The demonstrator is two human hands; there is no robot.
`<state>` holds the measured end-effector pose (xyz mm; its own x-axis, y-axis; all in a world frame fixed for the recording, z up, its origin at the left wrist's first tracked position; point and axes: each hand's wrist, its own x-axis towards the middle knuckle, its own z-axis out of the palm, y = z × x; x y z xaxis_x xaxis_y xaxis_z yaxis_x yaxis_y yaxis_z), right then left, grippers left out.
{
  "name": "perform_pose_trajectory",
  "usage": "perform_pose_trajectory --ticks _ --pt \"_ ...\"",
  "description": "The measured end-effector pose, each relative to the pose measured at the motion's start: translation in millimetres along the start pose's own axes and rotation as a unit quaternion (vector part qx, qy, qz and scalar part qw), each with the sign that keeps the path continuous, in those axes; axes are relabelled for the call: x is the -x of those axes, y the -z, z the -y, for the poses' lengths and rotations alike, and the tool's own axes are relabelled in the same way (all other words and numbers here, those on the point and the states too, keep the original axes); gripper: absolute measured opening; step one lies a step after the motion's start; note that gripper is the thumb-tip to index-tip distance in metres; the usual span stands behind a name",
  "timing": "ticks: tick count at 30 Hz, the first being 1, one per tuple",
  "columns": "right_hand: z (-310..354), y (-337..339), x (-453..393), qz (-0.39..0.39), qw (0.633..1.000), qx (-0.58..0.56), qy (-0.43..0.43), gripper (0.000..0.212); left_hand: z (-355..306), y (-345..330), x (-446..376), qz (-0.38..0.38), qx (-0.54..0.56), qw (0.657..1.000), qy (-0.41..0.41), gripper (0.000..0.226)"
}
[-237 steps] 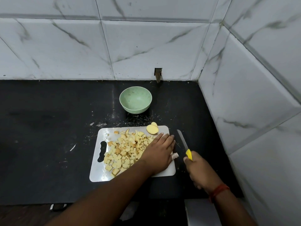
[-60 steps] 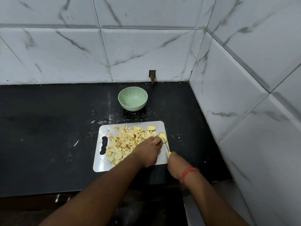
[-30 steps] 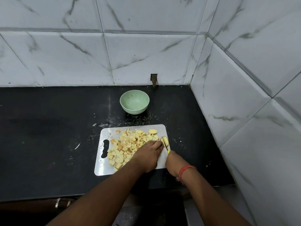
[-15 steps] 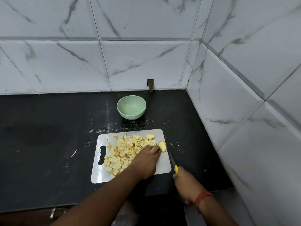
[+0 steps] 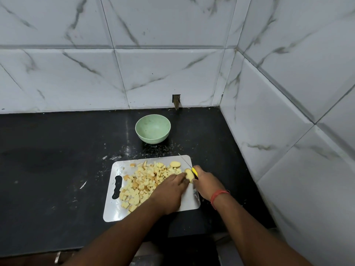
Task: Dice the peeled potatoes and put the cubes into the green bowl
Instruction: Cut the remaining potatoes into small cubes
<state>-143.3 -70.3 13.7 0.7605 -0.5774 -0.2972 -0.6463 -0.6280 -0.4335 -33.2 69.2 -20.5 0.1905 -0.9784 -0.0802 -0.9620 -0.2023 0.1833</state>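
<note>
A white cutting board lies on the black counter with a heap of potato cubes on it. My left hand pinches a potato piece near the board's right edge. My right hand grips a yellow-handled knife, its thin blade pointing away from me just right of that piece. A second potato piece lies loose at the board's far edge. The green bowl stands empty behind the board.
The black counter runs left, with crumbs and small scraps scattered around the board. White marble tile walls close the back and the right side. A small wall fitting sticks out behind the bowl.
My right hand has come forward from off the board's near right corner, bringing the knife up beside the potato piece. My left hand stays on that piece.
</note>
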Motion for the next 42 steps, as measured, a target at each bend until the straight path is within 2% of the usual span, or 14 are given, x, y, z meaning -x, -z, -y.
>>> perform_pose_trajectory --ticks 5,9,11,13,16,21,26,30,42 --pt "3.1 -1.7 -15.6 -0.008 1.0 0.013 0.017 0.03 -0.9 -3.7 -3.2 -0.01 -0.014 1.0 -0.012 0.065" --pt "7.8 1.1 -31.4 -0.011 0.999 0.016 0.025 0.035 -0.8 -14.0 -5.8 -0.052 -0.034 0.998 -0.028 0.049" --pt "8.4 3.7 -36.7 -0.004 1.0 0.013 0.026 0.033 -4.8 -12.1 -8.1 -0.066 -0.055 0.996 -0.019 0.05" --pt "7.6 6.2 -36.5 -0.005 1.0 -0.017 0.023 0.027 -7.8 -11.7 -10.2 -0.083 -0.093 0.992 -0.016 0.058" --pt "2.2 7.4 -27.8 -0.048 0.993 -0.107 0.005 0.014 -7.6 -15.8 -8.3 -0.091 -0.139 0.986 -0.007 0.062" --pt "-6.4 0.5 -2.8 -0.08 0.982 -0.171 -0.002 0.014 -4.4 -25.2 -0.9 -0.112 -0.147 0.983 -0.021 0.064" --pt "-12.4 -12.5 26.4 -0.071 0.974 -0.213 -0.033 0.016 -6.7 -28.4 5.4 -0.127 -0.134 0.983 -0.021 0.063" --pt "-14.0 -21.2 45.2 -0.045 0.981 -0.18 -0.059 0.016 -2.6 -33.4 11.6 -0.13 -0.127 0.983 -0.021 0.064" --pt "-6.3 -16.2 68.2 0.016 0.996 -0.065 -0.062 0.014 -2.9 -37.7 15.6 -0.146 -0.089 0.985 -0.007 0.06"
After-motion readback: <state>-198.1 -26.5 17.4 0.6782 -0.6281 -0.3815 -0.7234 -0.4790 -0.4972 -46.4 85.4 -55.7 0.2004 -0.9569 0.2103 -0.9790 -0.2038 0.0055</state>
